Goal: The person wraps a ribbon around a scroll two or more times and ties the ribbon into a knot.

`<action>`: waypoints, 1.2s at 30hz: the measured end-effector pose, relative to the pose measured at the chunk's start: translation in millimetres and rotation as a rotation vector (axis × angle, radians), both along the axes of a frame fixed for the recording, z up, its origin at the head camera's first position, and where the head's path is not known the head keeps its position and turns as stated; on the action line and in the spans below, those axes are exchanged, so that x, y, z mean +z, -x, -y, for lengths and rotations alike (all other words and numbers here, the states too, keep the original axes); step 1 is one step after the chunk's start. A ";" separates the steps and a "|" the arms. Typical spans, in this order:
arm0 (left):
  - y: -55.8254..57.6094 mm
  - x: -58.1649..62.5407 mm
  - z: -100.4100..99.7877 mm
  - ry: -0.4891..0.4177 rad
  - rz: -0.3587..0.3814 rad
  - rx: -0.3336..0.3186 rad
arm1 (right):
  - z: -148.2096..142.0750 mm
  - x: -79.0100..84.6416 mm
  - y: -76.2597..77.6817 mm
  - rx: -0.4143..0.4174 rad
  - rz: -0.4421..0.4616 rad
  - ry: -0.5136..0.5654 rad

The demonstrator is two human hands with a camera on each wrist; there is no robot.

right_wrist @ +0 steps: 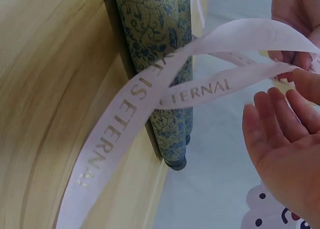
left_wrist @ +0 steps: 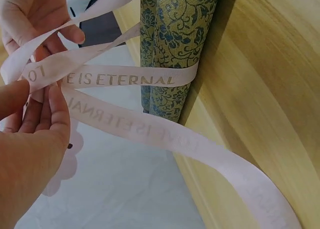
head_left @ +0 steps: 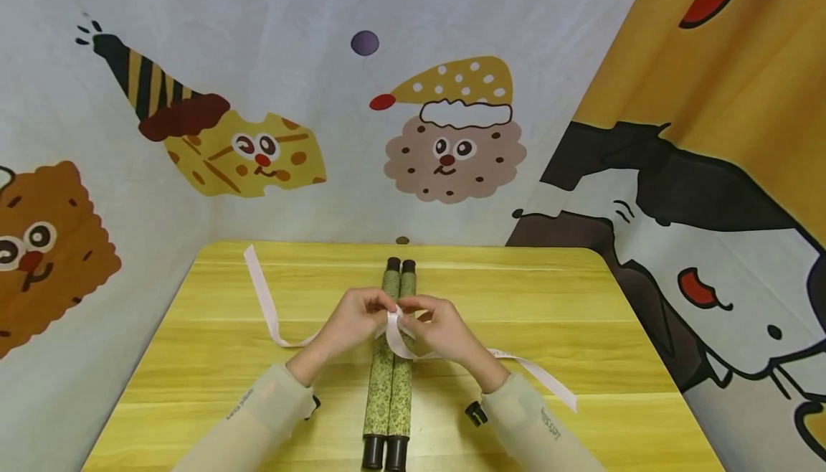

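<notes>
White cloth [head_left: 284, 34] backs the table [head_left: 516, 300]; ribbon tails [head_left: 261, 289] flank two patterned rolls [head_left: 380, 393].

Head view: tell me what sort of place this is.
Likely a small indoor tabletop workspace, though the wider room is hidden. A wood-grain table bears two patterned rolls with a pink ribbon, and cartoon-printed cloth hangs around it.
</notes>
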State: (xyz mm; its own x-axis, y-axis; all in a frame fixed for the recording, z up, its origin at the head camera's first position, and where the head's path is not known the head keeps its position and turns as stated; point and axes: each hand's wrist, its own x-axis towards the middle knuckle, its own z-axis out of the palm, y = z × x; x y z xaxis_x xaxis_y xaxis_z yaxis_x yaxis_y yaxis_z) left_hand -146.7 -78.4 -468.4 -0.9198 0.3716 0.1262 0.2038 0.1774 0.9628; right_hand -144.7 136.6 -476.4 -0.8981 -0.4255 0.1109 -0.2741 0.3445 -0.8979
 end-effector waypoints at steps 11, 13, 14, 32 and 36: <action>-1.7 1.2 -0.4 -0.039 0.035 -0.018 | 6.7 -3.6 0.0 0.008 -0.019 0.011; -1.7 1.2 -0.2 -0.037 0.031 -0.012 | 7.9 -3.7 -0.9 -0.006 -0.031 0.012; -1.6 1.2 -0.1 -0.038 0.029 -0.010 | 8.5 -3.6 -1.4 -0.015 -0.038 0.012; -2.2 -3.1 -4.6 -0.049 0.070 0.076 | 16.3 -9.5 -4.2 -0.155 0.071 0.162; -2.7 -2.6 -7.2 -0.040 0.085 0.140 | 17.1 -14.7 -2.0 -0.185 0.128 0.231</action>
State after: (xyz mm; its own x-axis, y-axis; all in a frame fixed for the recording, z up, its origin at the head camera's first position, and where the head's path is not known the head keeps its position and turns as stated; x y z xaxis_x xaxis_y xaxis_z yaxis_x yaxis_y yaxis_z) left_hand -144.0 -71.2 -471.0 -0.9702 0.2352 0.0578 0.0973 0.1598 0.9823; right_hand -142.8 119.5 -491.1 -0.9709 -0.2303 0.0662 -0.1051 0.1614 -0.9813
